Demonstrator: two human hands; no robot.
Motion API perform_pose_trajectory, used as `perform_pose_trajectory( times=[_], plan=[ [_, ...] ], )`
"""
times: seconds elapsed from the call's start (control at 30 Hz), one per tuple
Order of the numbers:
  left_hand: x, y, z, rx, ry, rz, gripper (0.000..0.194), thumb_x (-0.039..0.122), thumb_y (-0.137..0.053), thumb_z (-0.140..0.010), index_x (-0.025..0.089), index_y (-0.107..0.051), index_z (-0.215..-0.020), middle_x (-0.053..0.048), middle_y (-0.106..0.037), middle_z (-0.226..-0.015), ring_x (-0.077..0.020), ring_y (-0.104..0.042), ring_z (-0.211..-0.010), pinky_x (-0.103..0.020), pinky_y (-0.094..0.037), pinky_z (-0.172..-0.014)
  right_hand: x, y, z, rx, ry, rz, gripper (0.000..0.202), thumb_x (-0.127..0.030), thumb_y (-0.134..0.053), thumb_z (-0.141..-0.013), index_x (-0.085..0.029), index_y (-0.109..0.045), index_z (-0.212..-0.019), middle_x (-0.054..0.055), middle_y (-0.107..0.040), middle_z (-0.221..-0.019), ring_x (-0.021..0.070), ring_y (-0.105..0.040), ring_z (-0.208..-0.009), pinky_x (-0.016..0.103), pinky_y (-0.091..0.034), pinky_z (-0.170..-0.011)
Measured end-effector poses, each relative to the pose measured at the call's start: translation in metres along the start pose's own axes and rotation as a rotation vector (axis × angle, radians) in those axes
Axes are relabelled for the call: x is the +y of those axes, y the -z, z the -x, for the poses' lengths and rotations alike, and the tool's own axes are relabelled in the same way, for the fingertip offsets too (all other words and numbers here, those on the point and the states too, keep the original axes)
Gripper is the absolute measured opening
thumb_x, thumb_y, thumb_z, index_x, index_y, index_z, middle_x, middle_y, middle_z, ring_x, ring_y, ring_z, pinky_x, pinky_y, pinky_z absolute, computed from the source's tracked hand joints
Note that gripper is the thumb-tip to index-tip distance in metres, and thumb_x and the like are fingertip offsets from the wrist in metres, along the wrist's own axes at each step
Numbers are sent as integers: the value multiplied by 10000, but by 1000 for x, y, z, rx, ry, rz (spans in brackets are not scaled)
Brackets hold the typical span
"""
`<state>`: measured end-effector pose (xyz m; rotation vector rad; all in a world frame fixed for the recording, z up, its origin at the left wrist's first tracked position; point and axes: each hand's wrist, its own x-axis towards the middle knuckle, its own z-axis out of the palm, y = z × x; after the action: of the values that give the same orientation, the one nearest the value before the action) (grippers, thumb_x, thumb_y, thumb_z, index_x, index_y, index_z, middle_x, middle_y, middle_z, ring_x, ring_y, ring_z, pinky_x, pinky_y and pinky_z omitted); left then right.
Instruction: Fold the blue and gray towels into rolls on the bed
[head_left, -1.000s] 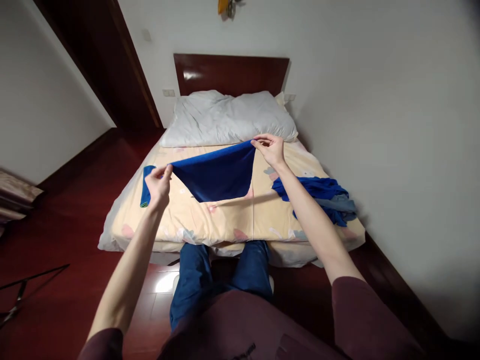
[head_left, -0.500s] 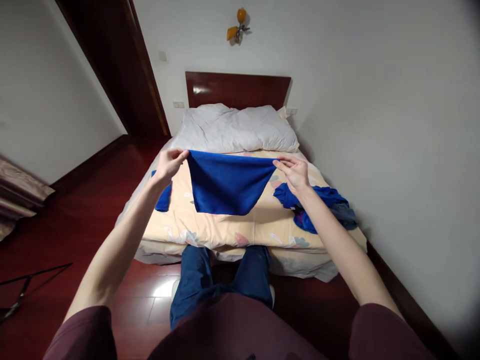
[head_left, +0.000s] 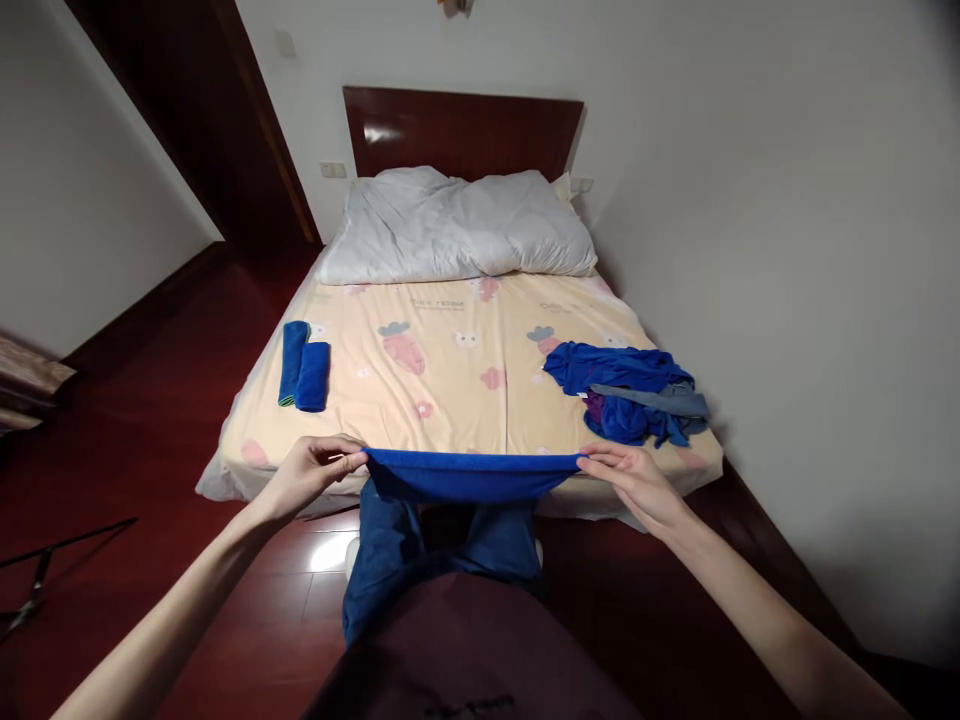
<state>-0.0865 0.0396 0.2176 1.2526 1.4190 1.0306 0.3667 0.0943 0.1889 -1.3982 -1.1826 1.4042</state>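
Plainly pinched, the thumb and fingers of the left hand (head_left: 309,477) close on one top corner of a blue cloth (head_left: 472,476), left of the frame's lower centre. Over to the right, the right hand (head_left: 634,482) pinches the other top corner the same way, thumb against fingertips. Between them the cloth's upper edge runs nearly level and taut, and the rest hangs below it in a shallow sag, in front of the blue trousers (head_left: 382,560) and the bed's near edge.

Beyond the hands, the patterned sheet (head_left: 450,390) fills the middle of the frame. Toward its left side lie two blue rolls (head_left: 312,378) side by side, the outer one showing a green edge. Toward its right side sits a loose heap of clothes (head_left: 630,372), blue with grey-blue and a bit of purple.

Farther up, a pale, rumpled quilt (head_left: 457,230) lies across the bed below the dark red headboard (head_left: 465,130) at upper centre. Reddish floor (head_left: 165,400) shows at left, with a thin black bar (head_left: 75,545) at lower left.
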Motion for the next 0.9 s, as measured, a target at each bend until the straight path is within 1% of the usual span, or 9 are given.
perform_pose_trajectory(
  times=[0.07,0.13,0.3,0.47,0.57,0.63,0.73,0.8,0.9],
  plan=[
    [4,2,-13,-11,33,19,210,390,-889,-588,228,-765,-638,-73,-687,-663,-159,-529,-519,-289,-453,-449,-7,-2,-9,-26,-15,8,367,-419,-936,-528,-253,-783,-818,78,-749,-814,182,-693,-690,313,-583,-658],
    [6,4,-34,-31,56,54,228,373,-908,-557,216,-755,-621,-71,-681,-642,-161,-547,-526,-281,-469,-447,-14,-7,-27,-39,-17,5,376,-411,-933,-529,-244,-783,-831,68,-739,-781,157,-658,-619,284,-544,-555],
    [6,11,-107,26,10,79,337,407,-942,-494,174,-753,-648,-115,-722,-703,-229,-668,-663,-317,-561,-529,-30,-33,-100,-13,44,-43,383,-367,-922,-535,-210,-769,-848,55,-743,-815,132,-667,-649,211,-491,-497],
    [29,21,-174,164,-217,66,442,486,-910,-566,116,-747,-745,-117,-723,-761,-230,-686,-743,-423,-616,-755,-53,-61,-171,69,291,-123,446,-389,-904,-533,-188,-721,-887,37,-735,-803,133,-689,-717,207,-530,-600],
    [43,23,-188,245,-378,42,476,511,-868,-634,101,-748,-844,-126,-718,-886,-231,-689,-807,-417,-625,-757,-58,-70,-193,124,463,-117,483,-473,-858,-581,-189,-694,-936,45,-734,-856,154,-695,-765,254,-560,-674],
    [40,24,-186,284,-468,17,459,513,-853,-647,117,-752,-855,-132,-702,-1013,-214,-681,-809,-364,-623,-692,-49,-72,-199,161,527,-87,481,-501,-828,-608,-192,-682,-947,57,-732,-886,170,-696,-788,285,-570,-714],
    [6,20,-176,295,-452,-18,354,437,-888,-589,160,-758,-767,-119,-693,-1061,-168,-640,-712,-295,-570,-598,-13,-75,-198,197,541,-16,429,-496,-798,-631,-202,-669,-917,82,-730,-927,202,-696,-855,316,-575,-762],
    [-32,12,-166,285,-363,-51,265,357,-898,-564,182,-748,-695,-104,-697,-979,-147,-602,-660,-269,-522,-591,27,-79,-191,197,473,32,370,-477,-783,-643,-222,-665,-884,89,-730,-943,224,-693,-892,328,-575,-770],
    [-99,-9,-147,318,-211,-139,192,320,-856,-583,198,-708,-599,-75,-648,-827,-162,-590,-686,-270,-487,-644,97,-91,-175,155,245,32,273,-401,-797,-621,-250,-655,-799,61,-729,-877,227,-689,-867,317,-567,-724]
  ],
)
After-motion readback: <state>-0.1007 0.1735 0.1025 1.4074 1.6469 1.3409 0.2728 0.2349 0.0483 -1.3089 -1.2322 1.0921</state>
